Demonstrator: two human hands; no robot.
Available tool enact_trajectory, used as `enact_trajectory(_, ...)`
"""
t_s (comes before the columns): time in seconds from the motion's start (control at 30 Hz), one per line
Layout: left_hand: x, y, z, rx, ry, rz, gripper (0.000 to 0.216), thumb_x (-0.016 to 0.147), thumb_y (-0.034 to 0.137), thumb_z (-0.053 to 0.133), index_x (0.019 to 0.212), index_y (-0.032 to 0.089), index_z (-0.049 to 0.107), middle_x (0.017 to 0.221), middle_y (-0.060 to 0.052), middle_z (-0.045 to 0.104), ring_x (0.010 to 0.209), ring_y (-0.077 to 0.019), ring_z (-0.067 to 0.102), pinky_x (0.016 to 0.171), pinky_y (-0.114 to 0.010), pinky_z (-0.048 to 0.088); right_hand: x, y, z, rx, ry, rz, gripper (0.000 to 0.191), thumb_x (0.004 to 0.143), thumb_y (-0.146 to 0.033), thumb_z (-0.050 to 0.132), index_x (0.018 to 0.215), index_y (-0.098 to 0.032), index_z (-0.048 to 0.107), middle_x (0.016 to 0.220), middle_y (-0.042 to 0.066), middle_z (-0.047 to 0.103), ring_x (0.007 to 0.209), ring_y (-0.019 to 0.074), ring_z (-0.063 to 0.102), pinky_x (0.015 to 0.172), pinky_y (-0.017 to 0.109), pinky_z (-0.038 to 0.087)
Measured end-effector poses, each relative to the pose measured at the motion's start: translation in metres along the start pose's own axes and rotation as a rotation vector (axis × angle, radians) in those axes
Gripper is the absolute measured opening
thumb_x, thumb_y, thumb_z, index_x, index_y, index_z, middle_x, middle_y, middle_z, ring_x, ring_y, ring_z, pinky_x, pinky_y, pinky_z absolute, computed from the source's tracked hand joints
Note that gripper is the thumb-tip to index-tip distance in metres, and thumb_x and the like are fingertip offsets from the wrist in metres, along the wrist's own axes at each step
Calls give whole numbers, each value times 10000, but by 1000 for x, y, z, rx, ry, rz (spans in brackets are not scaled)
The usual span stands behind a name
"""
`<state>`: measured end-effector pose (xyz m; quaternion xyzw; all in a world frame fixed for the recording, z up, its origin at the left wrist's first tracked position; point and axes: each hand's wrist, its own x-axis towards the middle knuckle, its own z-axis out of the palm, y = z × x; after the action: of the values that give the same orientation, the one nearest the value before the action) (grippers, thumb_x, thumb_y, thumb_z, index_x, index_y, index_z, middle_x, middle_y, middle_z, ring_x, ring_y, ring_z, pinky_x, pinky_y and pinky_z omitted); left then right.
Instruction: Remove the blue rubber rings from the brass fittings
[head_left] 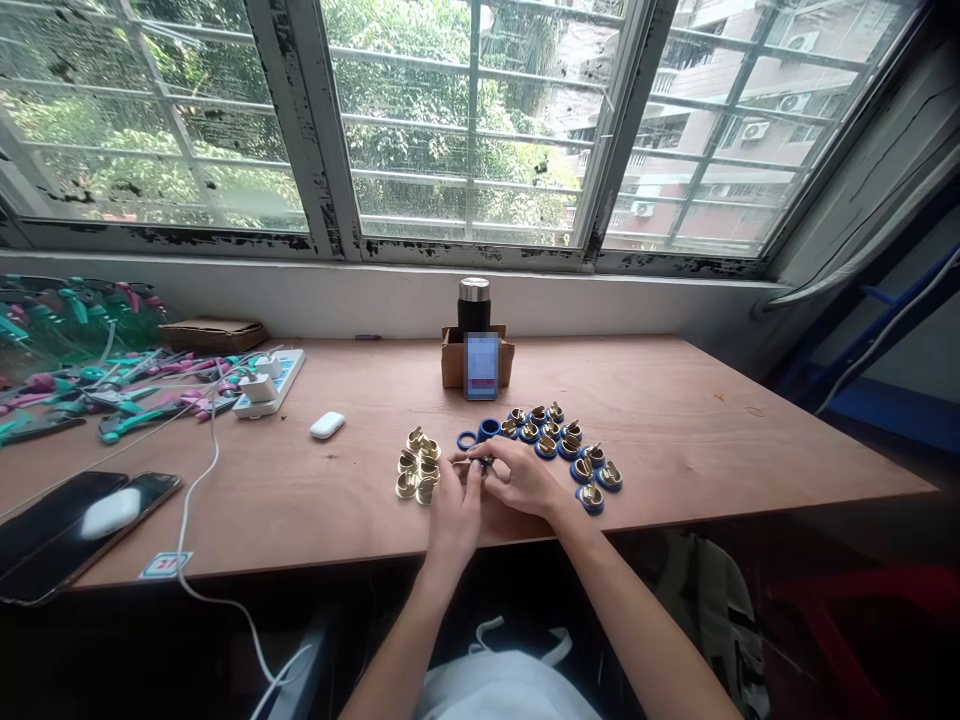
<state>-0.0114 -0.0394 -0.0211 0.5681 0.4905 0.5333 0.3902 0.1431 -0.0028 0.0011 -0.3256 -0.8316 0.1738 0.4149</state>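
Close to the table's front edge, my left hand (456,500) and my right hand (521,478) meet with fingers pinched together. Between their fingertips is a small gold metal fitting with some dark blue at its edge, mostly hidden. Just beyond the fingers lie a flat blue ring (466,440) and a taller blue ring or stack of rings (489,428). Several bare gold fittings (407,461) are grouped beside my left hand. To the right, several gold fittings seated in blue rings (568,446) spread in a loose cluster, some near my right wrist.
A phone-like screen (481,366) leans on a cardboard box (452,362) with a dark bottle (474,305) behind it. A white earbud case (327,426), a power strip (289,372), a white cable (214,450), phones (56,520) and several pliers (142,415) occupy the left side.
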Motion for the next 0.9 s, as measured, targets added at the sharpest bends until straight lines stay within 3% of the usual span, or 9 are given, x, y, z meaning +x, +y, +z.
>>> enact_trajectory(0.37,0,-4,0,-2,-11,13,305,1012,454,553,1169,193,531,1128,-141,741,1002,-278,749,884,-422,595,1,-1,1,57,33,-17,306,882,-87,677,1155,-226,693,1089,63,750,1001,229,722,909,360,573)
enact_trajectory(0.63,1,-2,0,28,-11,6,272,1030,429,509,1166,193,514,1110,-146,752,1045,-293,738,924,-451,570,0,1,3,49,45,-32,425,850,-24,621,1210,-241,679,1139,55,750,1049,224,721,943,366,572)
enact_trajectory(0.9,1,-3,-1,17,21,24,231,994,331,522,1184,206,486,1139,-125,721,1028,-271,736,921,-438,580,1,-4,-1,48,6,37,478,889,-137,690,1347,-251,616,1222,74,738,1079,236,727,972,378,576)
